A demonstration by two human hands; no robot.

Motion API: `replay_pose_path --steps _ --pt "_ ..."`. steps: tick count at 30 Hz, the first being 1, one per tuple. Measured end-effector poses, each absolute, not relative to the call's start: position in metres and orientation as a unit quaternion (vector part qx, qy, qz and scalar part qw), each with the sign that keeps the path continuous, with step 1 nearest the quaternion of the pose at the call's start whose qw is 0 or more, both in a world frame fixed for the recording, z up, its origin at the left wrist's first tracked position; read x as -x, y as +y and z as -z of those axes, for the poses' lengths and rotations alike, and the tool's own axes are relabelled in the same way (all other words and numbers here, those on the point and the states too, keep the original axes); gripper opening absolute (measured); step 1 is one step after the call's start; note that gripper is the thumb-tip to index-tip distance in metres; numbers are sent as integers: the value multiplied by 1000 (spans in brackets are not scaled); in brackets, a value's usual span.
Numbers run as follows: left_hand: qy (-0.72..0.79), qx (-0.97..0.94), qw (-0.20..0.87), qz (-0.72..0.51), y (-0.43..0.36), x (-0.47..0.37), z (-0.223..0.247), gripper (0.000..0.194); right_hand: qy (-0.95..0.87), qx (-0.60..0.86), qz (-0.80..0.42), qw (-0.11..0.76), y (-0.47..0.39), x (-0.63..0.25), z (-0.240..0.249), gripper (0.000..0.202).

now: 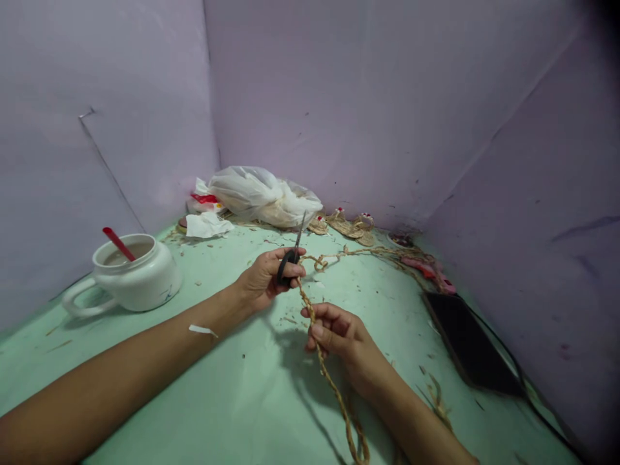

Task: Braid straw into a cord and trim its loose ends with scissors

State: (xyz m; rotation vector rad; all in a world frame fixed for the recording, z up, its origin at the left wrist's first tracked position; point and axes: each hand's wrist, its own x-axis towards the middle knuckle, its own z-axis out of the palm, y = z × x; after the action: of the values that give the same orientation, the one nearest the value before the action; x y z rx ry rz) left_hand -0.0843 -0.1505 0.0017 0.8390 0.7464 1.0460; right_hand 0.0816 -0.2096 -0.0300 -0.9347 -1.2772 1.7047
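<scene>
Closed around black-handled scissors [289, 267], my left hand [271, 274] is near the middle of the view, with the blades pointing up and away. A braided tan cord [325, 369] runs from beside the left fingertips down toward the bottom edge. Below and to the right of the scissors, my right hand [339, 332] pinches this cord between thumb and fingers. Past the scissors, a thin curled length of the cord lies on the green surface and stretches toward the right back. A small white strip [202, 330] rests on my left forearm.
On the left stands a white mug-like pot [145, 278] with a red stick [119, 244]. A plastic bag [264, 196], white paper [208, 225] and small woven pieces [345, 225] sit along the back wall. A dark phone [469, 342] and cable lie at the right, among fibre scraps.
</scene>
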Motion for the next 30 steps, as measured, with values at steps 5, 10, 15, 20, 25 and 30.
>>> replay_pose_path --steps 5,10,15,20,25,30 --pt "391 -473 605 -507 -151 84 -12 43 -497 345 -706 368 -209 -84 31 30" --pt "466 -482 540 -509 -160 74 -21 39 -557 441 -572 409 -212 -75 29 41" --pt "527 -437 524 -507 -166 62 -22 34 -590 530 -392 466 -210 -77 37 19" --pt "518 -498 472 -511 -163 63 -15 32 -598 501 -446 439 -212 -77 44 14" --pt "478 -560 465 -492 -162 64 0 33 -529 422 -588 443 -219 -74 29 16" --pt "453 -569 473 -498 -164 55 11 29 -502 389 -623 456 -218 -75 26 20"
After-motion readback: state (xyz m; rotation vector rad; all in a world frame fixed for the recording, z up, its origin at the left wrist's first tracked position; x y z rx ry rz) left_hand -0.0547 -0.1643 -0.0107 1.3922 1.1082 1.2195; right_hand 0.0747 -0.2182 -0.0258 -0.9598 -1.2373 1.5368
